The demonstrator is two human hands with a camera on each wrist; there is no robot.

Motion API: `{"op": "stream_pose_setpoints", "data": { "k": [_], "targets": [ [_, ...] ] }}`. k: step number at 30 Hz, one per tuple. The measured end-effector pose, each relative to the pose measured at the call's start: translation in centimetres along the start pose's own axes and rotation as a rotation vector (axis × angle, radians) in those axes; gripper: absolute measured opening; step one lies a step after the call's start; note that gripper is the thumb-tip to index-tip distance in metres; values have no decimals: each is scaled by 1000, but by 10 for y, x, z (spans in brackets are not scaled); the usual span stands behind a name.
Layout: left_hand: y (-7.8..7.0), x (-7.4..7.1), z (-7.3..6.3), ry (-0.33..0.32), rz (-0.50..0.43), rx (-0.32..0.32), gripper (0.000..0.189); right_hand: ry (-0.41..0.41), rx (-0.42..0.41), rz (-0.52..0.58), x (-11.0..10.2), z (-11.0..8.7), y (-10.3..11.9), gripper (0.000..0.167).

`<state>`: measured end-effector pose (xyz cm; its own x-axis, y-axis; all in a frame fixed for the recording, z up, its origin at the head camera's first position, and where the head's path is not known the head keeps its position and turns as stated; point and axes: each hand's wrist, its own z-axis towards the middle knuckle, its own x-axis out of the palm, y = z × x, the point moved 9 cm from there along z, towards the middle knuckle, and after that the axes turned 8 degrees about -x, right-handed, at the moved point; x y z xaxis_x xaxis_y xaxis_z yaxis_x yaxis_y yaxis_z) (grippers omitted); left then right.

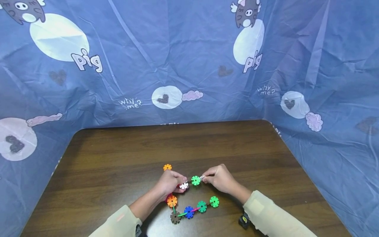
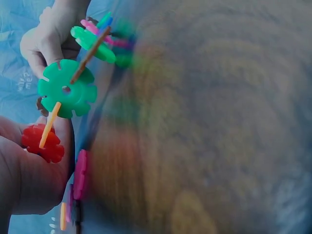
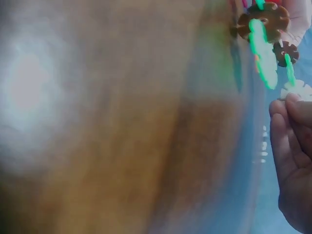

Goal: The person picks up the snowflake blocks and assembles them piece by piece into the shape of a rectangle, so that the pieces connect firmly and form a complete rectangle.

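Note:
Notched plastic linking discs form a chain. In the head view my left hand (image 1: 171,181) grips the chain by a white disc (image 1: 184,185). Beside that disc is a light green disc (image 1: 195,180), joined to a second white disc (image 1: 202,177), which my right hand (image 1: 220,178) pinches between thumb and fingers. The right wrist view shows that white disc (image 3: 296,90) at the fingertips, linked through an edge-on green disc (image 3: 290,69) to a brown one (image 3: 286,52). A red disc (image 2: 43,143) lies against my left hand in the left wrist view.
Nearer me, the chain continues along the brown wooden table (image 1: 124,154): orange (image 1: 172,201), brown (image 1: 175,217), blue (image 1: 189,212), teal (image 1: 202,206) and light green (image 1: 214,201) discs. Another orange disc (image 1: 167,167) shows beyond my left hand. A blue patterned cloth (image 1: 183,59) hangs behind.

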<state>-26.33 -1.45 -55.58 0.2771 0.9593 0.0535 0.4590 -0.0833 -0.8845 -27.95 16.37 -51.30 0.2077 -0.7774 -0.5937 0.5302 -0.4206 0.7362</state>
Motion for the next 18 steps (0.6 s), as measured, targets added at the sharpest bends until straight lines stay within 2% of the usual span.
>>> {"op": "stream_pose_setpoints", "data": {
  "k": [4,8,9,18],
  "targets": [
    [-1,4,2,13,19,17,17,-4,32,36,3,-6,-7,12],
    [-3,8,3,-2,49,25,16,-41,78,107,7,-12,-18,15],
    [-4,9,4,-9,54,23,16,-52,87,116,7,-12,-15,14],
    [-4,8,3,-67,66,14,14,-101,90,146,12,-13,-22,19]
  ]
}}
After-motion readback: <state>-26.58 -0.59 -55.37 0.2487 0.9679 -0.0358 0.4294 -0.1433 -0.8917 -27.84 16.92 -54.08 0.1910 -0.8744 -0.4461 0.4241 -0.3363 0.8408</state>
